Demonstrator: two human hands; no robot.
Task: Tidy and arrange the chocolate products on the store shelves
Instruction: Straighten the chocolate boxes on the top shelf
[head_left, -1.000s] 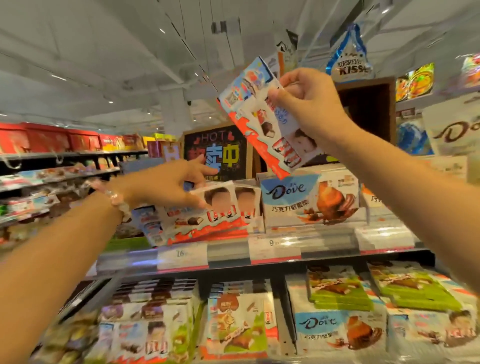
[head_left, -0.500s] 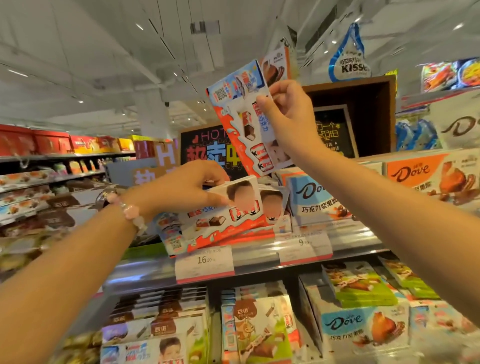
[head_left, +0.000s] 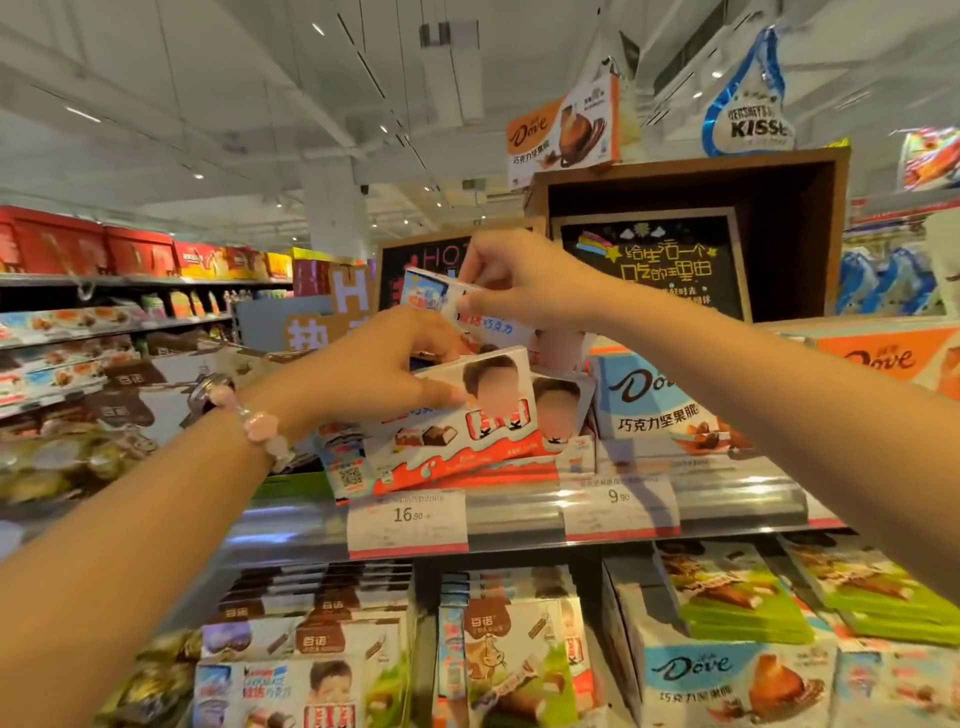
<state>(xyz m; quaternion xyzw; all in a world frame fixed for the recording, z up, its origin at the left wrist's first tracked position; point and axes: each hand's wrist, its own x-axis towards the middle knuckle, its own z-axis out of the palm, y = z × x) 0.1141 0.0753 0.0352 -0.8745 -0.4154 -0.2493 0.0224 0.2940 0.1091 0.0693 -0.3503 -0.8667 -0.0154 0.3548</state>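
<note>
A row of white and red chocolate boxes (head_left: 467, 441) stands on the top shelf (head_left: 519, 519), leaning forward. My left hand (head_left: 384, 369) grips the top edge of the front box, thumb on its face. My right hand (head_left: 524, 280) pinches another white and red chocolate box (head_left: 436, 293) by its upper edge and holds it just above and behind that row. Most of the held box is hidden behind my hands.
Blue Dove boxes (head_left: 654, 405) and an orange Dove box (head_left: 883, 358) stand to the right on the same shelf. Price tags (head_left: 408, 517) line the shelf edge. Below lie more chocolate boxes (head_left: 727, 670). A wooden display box (head_left: 691, 176) with a chalkboard stands behind.
My right hand has brought the held box down from above head height to just behind the row. My left hand stays on the front box, tipping it forward.
</note>
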